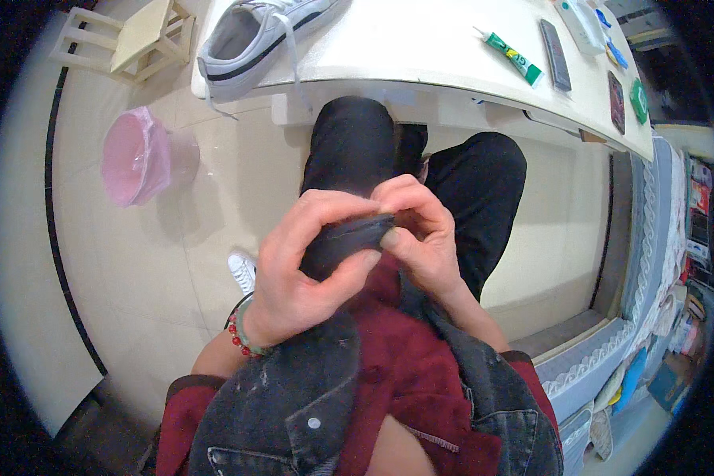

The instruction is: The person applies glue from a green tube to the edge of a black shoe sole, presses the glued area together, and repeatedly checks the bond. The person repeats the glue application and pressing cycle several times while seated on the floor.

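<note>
Both my hands are raised over my lap, around a dark grey, flat, slightly curved piece whose exact kind I cannot make out. My left hand pinches it from the left, with fingers along the top edge and thumb beneath. At its right end, the fingertips and thumb of my right hand close on the corner. A white sneaker with a black stripe stands on the white table, its laces hanging loose. Further right on the table lies a green and white tube.
A long dark box, a dark phone-like slab and a small green box lie along the table's right side. On the floor stand a pink-lined bin and a cream chair. A bed is at the right.
</note>
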The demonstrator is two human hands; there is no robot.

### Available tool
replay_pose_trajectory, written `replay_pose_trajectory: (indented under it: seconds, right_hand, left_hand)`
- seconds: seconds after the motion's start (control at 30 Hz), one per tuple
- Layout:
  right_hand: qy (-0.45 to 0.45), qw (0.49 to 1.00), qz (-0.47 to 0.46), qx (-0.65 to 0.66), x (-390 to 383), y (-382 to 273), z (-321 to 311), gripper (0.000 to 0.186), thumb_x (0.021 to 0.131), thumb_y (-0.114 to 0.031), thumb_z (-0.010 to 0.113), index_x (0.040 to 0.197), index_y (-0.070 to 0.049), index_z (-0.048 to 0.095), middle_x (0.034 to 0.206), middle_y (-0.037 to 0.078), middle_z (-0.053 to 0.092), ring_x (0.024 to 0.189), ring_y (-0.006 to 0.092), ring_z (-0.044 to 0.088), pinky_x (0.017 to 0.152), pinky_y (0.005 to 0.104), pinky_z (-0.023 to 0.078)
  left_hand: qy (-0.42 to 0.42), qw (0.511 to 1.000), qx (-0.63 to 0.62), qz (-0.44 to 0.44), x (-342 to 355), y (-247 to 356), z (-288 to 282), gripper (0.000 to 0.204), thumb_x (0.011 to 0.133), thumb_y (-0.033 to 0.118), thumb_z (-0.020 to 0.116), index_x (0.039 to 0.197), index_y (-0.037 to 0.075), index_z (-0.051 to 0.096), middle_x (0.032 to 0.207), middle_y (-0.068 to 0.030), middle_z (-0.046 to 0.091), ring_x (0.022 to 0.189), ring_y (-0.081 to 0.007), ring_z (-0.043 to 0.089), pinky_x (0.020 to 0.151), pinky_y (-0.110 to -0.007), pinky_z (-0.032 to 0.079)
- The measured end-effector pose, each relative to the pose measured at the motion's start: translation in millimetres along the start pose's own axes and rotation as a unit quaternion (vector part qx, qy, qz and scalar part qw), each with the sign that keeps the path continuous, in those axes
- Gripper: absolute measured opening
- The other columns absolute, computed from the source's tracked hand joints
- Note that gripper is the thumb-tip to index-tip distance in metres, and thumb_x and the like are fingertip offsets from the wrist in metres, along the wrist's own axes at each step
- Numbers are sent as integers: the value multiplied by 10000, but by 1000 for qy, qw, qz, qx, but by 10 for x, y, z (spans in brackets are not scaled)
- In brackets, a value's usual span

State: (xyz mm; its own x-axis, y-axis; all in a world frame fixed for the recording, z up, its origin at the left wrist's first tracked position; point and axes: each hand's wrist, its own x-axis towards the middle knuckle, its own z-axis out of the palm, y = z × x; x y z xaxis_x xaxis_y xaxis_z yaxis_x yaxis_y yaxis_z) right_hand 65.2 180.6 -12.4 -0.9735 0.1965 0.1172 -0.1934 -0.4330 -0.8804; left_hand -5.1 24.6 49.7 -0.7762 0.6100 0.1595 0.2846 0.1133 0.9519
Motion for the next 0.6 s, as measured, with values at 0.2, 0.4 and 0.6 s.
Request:
replay_pose_trajectory:
  seconds: [0.2, 0.4, 0.6]
  right_hand:
    - [-7, 999, 35, 7, 35, -19, -52, 266, 773, -2, 701, 1022, -24, 608, 1059, 71, 523, 1027, 171, 516, 921, 304, 401]
    - [6, 993, -9, -118, 118, -57, 20, 227, 772, -59, 739, 971, -36, 631, 1006, 64, 587, 986, 184, 558, 888, 305, 435]
    - [-4, 988, -40, -148, 220, 5, 150, 228, 764, -95, 760, 949, -47, 637, 980, 57, 608, 954, 189, 576, 861, 313, 452]
  left_hand:
    - [-44, 999, -6, 28, 113, -60, -43, 413, 683, -14, 738, 1082, 24, 638, 1033, -116, 635, 929, -237, 635, 822, -320, 494]
    - [-18, 1000, -2, 20, 102, -47, -83, 393, 677, -36, 710, 1060, 7, 635, 1016, -114, 629, 937, -226, 623, 830, -312, 483]
    - [20, 999, 7, -32, 20, -37, -197, 387, 671, -34, 693, 1053, -3, 636, 1021, -112, 629, 945, -212, 609, 850, -305, 470]
